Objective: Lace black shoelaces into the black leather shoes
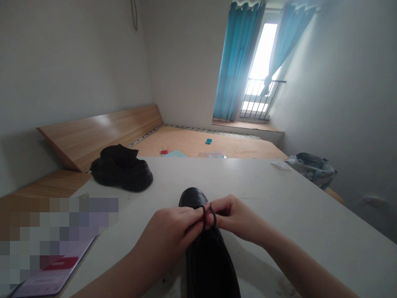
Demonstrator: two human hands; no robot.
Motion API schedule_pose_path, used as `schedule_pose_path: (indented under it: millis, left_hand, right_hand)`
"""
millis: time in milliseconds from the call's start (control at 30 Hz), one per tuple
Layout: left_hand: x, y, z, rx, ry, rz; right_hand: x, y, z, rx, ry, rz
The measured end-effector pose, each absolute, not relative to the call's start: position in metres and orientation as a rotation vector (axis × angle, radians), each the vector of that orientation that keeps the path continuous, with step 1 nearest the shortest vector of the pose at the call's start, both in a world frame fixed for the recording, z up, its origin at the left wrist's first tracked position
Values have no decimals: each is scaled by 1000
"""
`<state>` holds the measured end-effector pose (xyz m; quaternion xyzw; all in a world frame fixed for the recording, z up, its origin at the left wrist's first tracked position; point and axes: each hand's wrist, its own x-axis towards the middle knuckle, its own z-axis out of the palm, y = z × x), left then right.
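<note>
A black leather shoe (211,265) lies on the white table (248,178), its toe pointing away from me. Above its front part, both hands meet and pinch a dark shoelace (204,218) that forms two loops. My left hand (176,227) is closed on the left loop, thumb and fingers pressed together. From the other side, my right hand (232,215) pinches the right loop. The fingers hide where the loops cross. A second black shoe (122,169) stands at the table's far left, apart from my hands.
A screen-like device (56,269), partly pixelated, lies at the left front. A small white packet (281,165) sits near the far right edge, beside a grey-blue bag (314,167). Beyond the table is a bed (248,145) with a wooden headboard (108,128).
</note>
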<state>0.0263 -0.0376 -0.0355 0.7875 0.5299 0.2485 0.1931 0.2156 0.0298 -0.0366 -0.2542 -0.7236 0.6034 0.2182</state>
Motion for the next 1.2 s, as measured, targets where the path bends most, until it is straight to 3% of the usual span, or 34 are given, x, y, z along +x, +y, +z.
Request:
schedule_pose_path:
  millis: [300, 500, 867, 1067, 1200]
  left_hand:
    - [32, -36, -39, 2162, 1349, 864]
    - [37, -30, -41, 1980, 1398, 968]
    - [37, -37, -32, 1952, 1583, 867]
    - [27, -36, -27, 1895, 1502, 856]
    - [18, -34, -25, 1844, 1443, 819]
  right_hand:
    - [212, 33, -34, -810, -1833, 1858]
    - [213, 33, -38, -957, -1866, 1775]
    - [214, 27, -35, -916, -1874, 1756]
    - [214, 25, -34, -912, -1977, 1581]
    - [220, 23, -26, -860, -2272, 1130]
